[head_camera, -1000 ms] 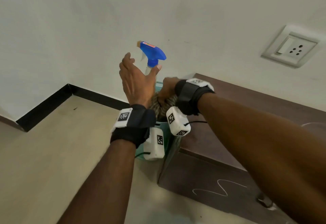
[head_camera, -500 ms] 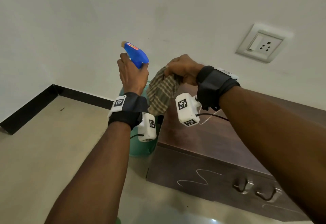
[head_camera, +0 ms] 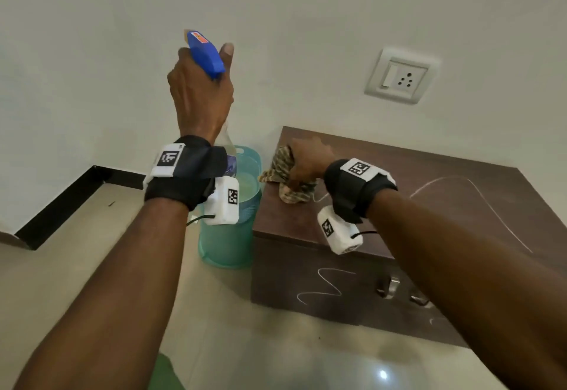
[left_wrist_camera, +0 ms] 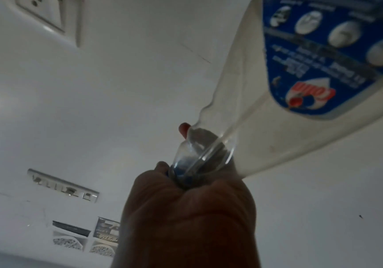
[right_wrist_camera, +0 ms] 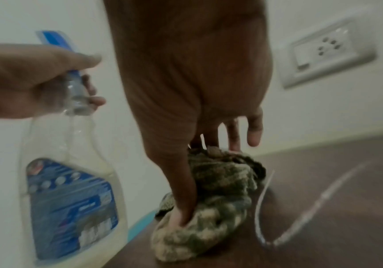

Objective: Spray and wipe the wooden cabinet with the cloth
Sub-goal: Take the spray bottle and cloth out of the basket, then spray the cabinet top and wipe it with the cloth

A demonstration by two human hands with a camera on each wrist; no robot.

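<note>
Checked cloth (head_camera: 288, 175); dark brown cabinet (head_camera: 429, 181) (white squiggles).

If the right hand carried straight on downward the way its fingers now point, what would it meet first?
The right hand points down onto the bunched cloth, which it already grips; directly beneath lies the wooden cabinet top, so it would likely just press the cloth harder against that.

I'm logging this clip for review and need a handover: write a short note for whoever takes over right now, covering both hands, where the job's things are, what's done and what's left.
Left hand: grips the neck of the clear spray bottle with blue trigger head, held up beside the cabinet.
Right hand: holds the bunched checked cloth down on the dark wooden cabinet, at its left end.
Done: bottle and cloth in hand.
Left: white scribbles remain on top and front; no wetness visible. Spray, then wipe.
</note>
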